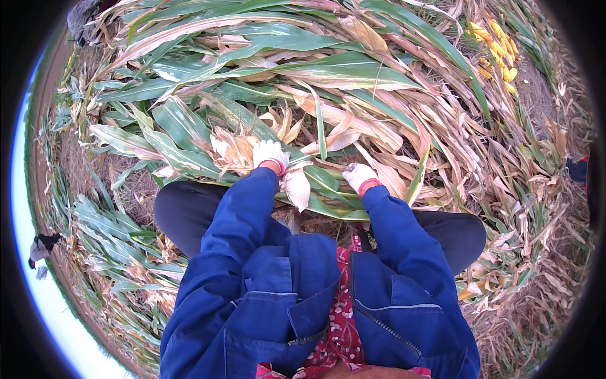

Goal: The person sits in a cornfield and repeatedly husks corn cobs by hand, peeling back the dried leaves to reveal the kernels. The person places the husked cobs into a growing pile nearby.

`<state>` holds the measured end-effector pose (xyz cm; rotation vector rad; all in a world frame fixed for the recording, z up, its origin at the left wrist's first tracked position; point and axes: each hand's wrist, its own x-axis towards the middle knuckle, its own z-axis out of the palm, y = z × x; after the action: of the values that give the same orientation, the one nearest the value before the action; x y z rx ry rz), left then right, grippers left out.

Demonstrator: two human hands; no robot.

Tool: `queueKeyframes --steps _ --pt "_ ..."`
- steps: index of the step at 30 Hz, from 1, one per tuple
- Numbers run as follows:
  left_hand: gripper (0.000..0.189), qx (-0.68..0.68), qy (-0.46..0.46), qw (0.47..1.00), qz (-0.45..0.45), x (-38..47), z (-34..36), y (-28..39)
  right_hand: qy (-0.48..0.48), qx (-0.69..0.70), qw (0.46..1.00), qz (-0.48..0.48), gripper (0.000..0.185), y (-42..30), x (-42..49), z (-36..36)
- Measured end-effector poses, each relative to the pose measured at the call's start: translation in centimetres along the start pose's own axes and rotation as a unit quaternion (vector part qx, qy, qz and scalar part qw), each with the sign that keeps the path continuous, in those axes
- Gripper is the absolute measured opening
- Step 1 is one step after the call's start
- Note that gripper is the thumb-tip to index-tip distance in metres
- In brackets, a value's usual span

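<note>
My left hand [271, 154], in a white glove with a red cuff, rests among corn leaves beside dry, papery corn husks [234, 149]. Its fingertips are hidden, so I cannot tell whether it grips anything. My right hand [360, 176], gloved the same way, has its fingers curled in at the edge of the corn stalks; what lies inside them does not show. Between the hands a pale husk [297, 187] hangs over long green corn leaves [326, 182] in front of my lap.
Cut corn stalks with green and dry leaves [303, 76] spread ahead. Husked yellow corn cobs [498, 52] lie heaped at the upper right. More cut stalks [109, 232] lie at the left. A person [41, 248] is far off at the left edge; part of another person [578, 170] shows at the right edge.
</note>
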<state>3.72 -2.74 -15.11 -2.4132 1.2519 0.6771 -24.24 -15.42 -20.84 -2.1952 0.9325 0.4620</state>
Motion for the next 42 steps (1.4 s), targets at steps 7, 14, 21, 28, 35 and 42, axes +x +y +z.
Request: queueKeyframes --steps 7,14,21,28,35,42 --pt "0.047 -0.007 0.016 1.000 -0.011 1.9 2.6 -0.9 0.373 0.156 0.914 0.018 0.021 1.7 6.0 -10.9" --pt "0.047 -0.011 0.040 0.999 -0.001 1.4 2.0 -0.4 0.192 -0.230 0.952 0.067 0.038 0.4 11.6 -13.8" --pt "0.049 -0.056 0.047 0.997 -0.009 1.8 1.8 -0.7 0.071 -0.117 0.990 0.024 0.034 -1.6 9.2 -14.2" --pt "0.067 -0.842 0.016 0.532 -0.089 3.5 -0.8 -3.6 0.056 -0.101 0.993 -0.036 0.047 -6.2 -0.2 -11.3" --pt "0.051 -0.992 0.052 0.096 0.055 -0.8 -5.7 -6.7 0.002 -0.073 0.996 -0.046 0.054 -10.1 -8.2 -14.0" --pt "0.030 -0.985 0.076 0.109 0.112 -5.9 -12.6 -6.8 0.284 -0.053 0.957 -0.023 0.041 -11.2 -10.6 -13.7"
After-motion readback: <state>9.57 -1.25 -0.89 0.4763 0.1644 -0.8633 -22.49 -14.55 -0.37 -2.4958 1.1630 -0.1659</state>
